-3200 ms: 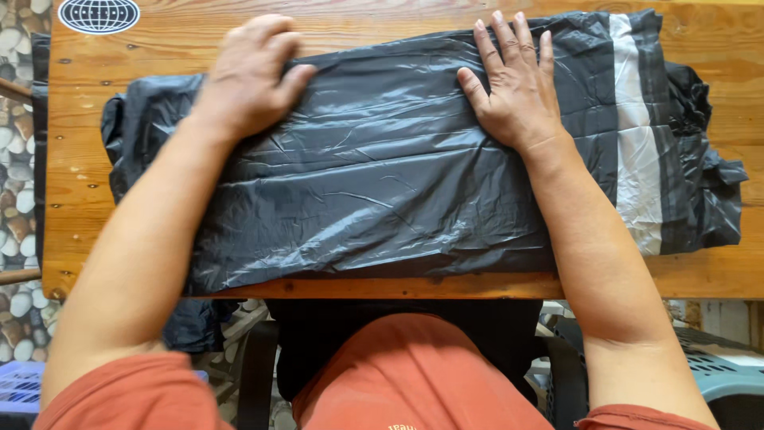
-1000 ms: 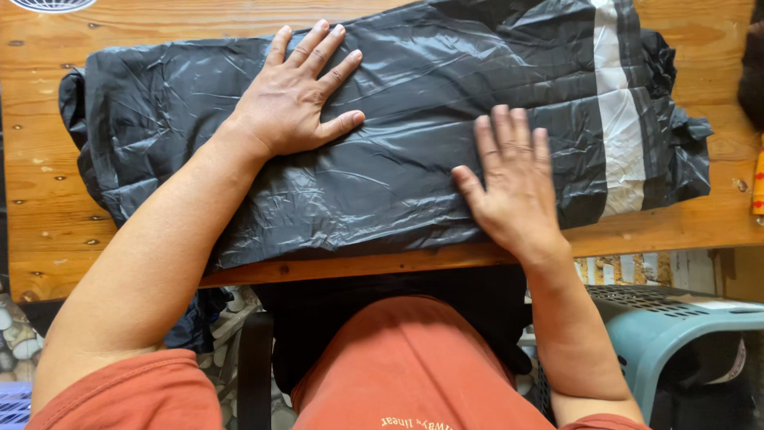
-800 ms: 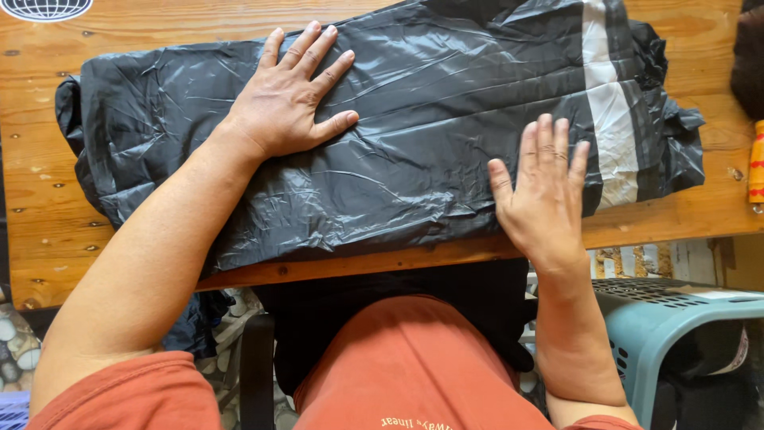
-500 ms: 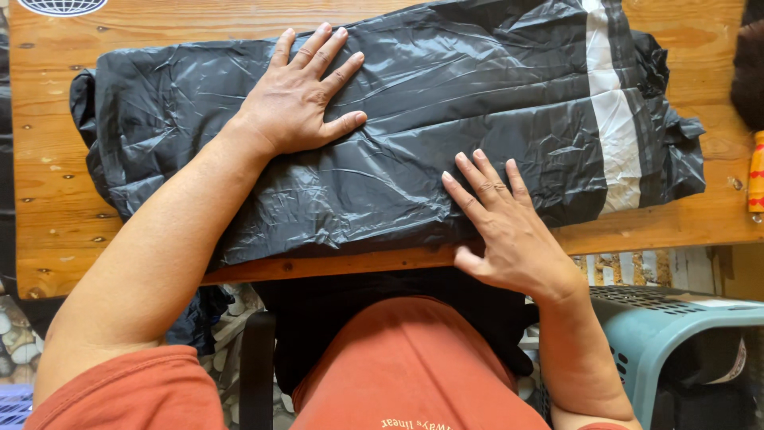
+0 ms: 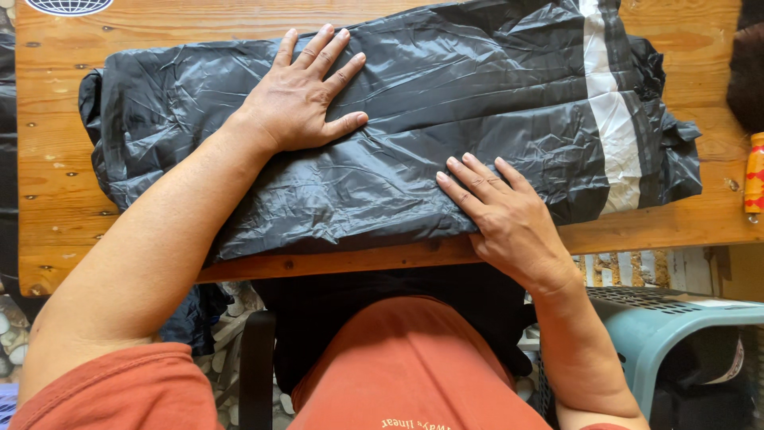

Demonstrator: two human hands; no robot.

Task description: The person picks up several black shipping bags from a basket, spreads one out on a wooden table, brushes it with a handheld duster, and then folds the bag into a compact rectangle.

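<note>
From where I sit, the risk is slip: the folded dark garment (image 5: pixel 398 135) is slick, crinkled fabric on a smooth wooden counter (image 5: pixel 159 24), and its near edge lies right along the counter's lower edge. A push toward the bottom of the frame could, I judge, slide it off or let the fold spring open.

The garment fills the middle of the frame, its pale stripe at the right end. My left hand (image 5: pixel 306 91) lies flat and open on its upper-centre part, fingers spread, gripping nothing. My right hand (image 5: pixel 501 215) rests at the lower-centre edge, fingers loosely spread on the fabric and heel at the counter's rim, also not clenched. An orange bottle (image 5: pixel 754 179) stands well apart at far right.
</note>
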